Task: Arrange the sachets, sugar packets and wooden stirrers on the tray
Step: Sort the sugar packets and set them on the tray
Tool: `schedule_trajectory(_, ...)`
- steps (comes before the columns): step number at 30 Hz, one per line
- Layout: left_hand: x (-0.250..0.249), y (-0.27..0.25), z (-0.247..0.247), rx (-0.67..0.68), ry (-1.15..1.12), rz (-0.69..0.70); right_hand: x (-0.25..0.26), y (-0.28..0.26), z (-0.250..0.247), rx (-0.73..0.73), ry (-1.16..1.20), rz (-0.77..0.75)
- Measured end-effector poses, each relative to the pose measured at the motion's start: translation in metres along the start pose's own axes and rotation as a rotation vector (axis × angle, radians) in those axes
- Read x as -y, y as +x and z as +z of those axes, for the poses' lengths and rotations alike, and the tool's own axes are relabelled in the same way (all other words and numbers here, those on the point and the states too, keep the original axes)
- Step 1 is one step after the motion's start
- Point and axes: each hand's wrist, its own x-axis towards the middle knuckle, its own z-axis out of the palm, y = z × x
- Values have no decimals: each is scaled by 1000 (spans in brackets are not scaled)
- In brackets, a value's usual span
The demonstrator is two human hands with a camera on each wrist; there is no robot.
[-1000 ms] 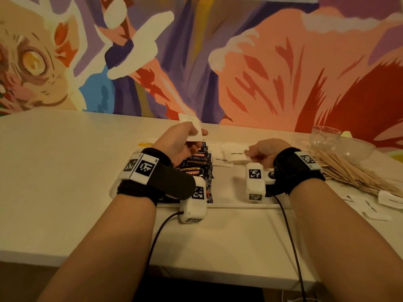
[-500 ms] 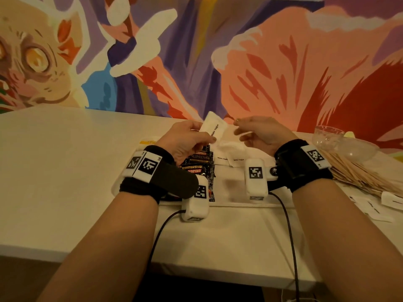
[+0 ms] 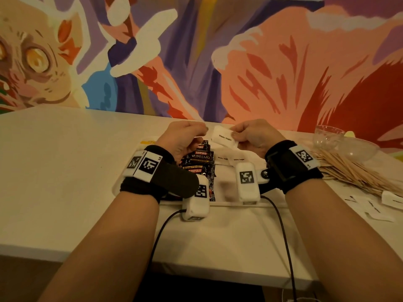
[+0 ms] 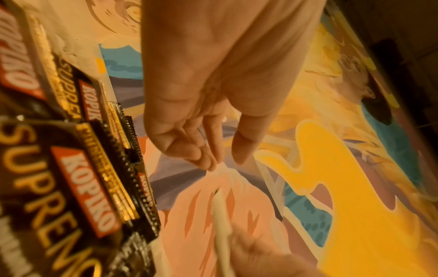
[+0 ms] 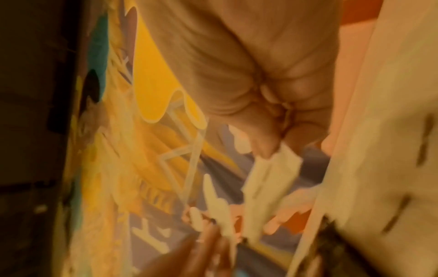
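My right hand (image 3: 234, 135) pinches a white sugar packet (image 3: 224, 138) by one end and holds it above the far side of the white tray (image 3: 224, 202). In the right wrist view the right hand (image 5: 277, 148) has the packet (image 5: 267, 178) hanging from thumb and finger. Just left of the packet, my left hand (image 3: 201, 131) hovers with loosely curled fingers; the left hand (image 4: 222, 155) holds nothing. Black Kopiko coffee sachets (image 3: 199, 158) lie overlapped on the tray's left part. More sugar packets (image 3: 231, 158) lie on the tray beside them.
A heap of wooden stirrers (image 3: 353, 173) lies on the table right of the tray. Loose sugar packets (image 3: 390, 199) sit in front of it. Two clear glass bowls (image 3: 329, 136) stand at the back right. A painted wall rises behind the table.
The sugar packet has passed from my left hand to my right. My right hand rose from the tray to meet the left, which has let go.
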Motion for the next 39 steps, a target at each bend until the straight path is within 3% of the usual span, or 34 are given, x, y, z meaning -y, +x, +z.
schedule_trajectory(4, -1, 1, -2, -57, -39, 10, -13, 11, -10, -42, -251, 170)
schedule_trajectory(8, -1, 0, -1, -38, -20, 2, -19, 19, -4, -32, -321, 204)
schedule_trajectory(11, -2, -1, 0, -23, -10, 15, -17, 19, 1, -12, -307, 169)
schedule_trajectory(19, -13, -19, 17, 96, -9, 95, -2, -7, -19, -132, -147, 34)
schedule_trajectory(23, -28, -37, 46, 203, 118, 162, 8, -41, -35, -77, -177, -51)
schedule_trajectory(28, -38, -66, 106, 404, 416, 261, 0, -82, -88, -32, -259, -79)
schedule_trajectory(31, -25, -78, 145, 604, 726, 219, -15, -95, -134, -85, -370, 22)
schedule_trajectory(34, -12, -85, 176, 803, 1079, 190, -28, -102, -180, -130, -622, 169)
schedule_trajectory(39, 0, -89, 213, 881, 1491, 259, -49, -110, -231, -172, -1082, 371)
